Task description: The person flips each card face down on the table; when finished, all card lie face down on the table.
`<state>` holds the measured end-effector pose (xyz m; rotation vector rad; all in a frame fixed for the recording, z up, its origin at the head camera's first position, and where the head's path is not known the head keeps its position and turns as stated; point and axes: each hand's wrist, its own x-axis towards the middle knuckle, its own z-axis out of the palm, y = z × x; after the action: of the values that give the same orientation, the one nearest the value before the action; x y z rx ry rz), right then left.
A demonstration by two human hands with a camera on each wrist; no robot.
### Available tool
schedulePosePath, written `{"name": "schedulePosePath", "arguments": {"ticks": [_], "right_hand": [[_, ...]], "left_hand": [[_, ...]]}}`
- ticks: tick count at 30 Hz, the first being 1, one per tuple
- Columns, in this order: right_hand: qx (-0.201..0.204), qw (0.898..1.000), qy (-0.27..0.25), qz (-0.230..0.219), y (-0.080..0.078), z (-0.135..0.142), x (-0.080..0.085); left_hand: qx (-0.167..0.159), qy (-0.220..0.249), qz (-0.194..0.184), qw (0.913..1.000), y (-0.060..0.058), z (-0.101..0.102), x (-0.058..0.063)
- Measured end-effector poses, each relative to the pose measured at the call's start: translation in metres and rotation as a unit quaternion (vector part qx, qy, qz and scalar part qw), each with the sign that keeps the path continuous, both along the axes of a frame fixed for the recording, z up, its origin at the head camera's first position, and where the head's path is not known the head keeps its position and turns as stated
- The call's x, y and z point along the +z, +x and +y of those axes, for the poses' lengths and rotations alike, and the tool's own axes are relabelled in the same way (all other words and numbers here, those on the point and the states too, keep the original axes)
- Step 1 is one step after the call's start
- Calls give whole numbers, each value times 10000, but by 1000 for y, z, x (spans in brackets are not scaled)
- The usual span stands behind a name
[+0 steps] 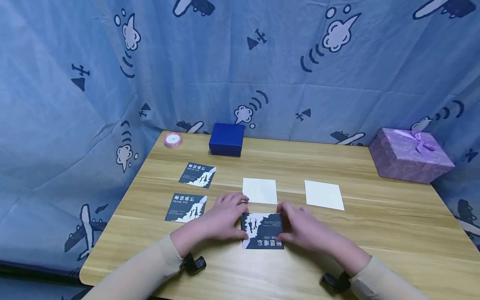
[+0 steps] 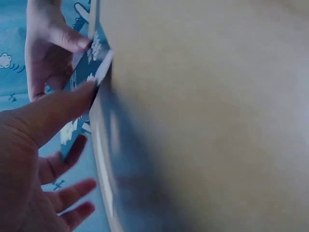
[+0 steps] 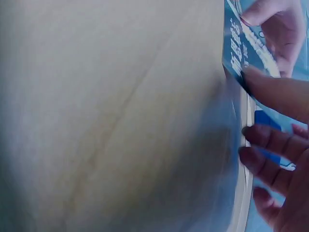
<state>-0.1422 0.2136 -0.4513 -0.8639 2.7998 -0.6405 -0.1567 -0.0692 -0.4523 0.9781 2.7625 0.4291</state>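
Observation:
A dark blue and white printed thank-you card is held between my two hands near the front of the table, its lettering upside down in the head view. My left hand pinches its left edge, and my right hand pinches the right edge. In the left wrist view the card appears raised and tilted off the wood, with the thumb on its near face. The right wrist view shows the right thumb on the same card, the other fingers spread behind.
Two matching cards lie at left, printed side up. Beyond my hands are a blank white card and, farther right, another white card. Along the back stand a pink ribbon roll, a blue box and a purple gift box.

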Motion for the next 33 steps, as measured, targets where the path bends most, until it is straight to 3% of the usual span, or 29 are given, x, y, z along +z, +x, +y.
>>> {"name": "schedulePosePath", "arguments": {"ticks": [5, 8, 12, 15, 18, 21, 25, 28, 33], "right_hand": [[283, 9978, -594, -131, -3, 4, 5], [342, 9968, -685, 214, -3, 6, 8], [457, 9923, -783, 845, -3, 5, 11], [777, 9840, -1046, 1213, -4, 6, 10], [1187, 9732, -1350, 1436, -5, 7, 9], [1491, 9713, -1322, 1299, -4, 10, 7], [1679, 9789, -803, 837, 2, 13, 3], [1658, 9827, -497, 663, 6, 13, 1], [1531, 9848, -366, 737, 7, 14, -4]], "left_hand": [[-73, 493, -337, 9982, -3, -1, 11], [-101, 733, -486, 9961, -3, -2, 16], [-244, 812, 28, 9964, -3, -3, 18], [-382, 826, 367, 9952, -3, -4, 18], [-515, 826, 365, 9946, -4, -5, 18], [-675, 674, 166, 9953, -4, -6, 17], [-780, 340, -221, 9961, -2, -7, 14], [-704, 154, -390, 9966, 0, -9, 11], [-768, -71, -428, 9961, 3, -13, 9]]}}
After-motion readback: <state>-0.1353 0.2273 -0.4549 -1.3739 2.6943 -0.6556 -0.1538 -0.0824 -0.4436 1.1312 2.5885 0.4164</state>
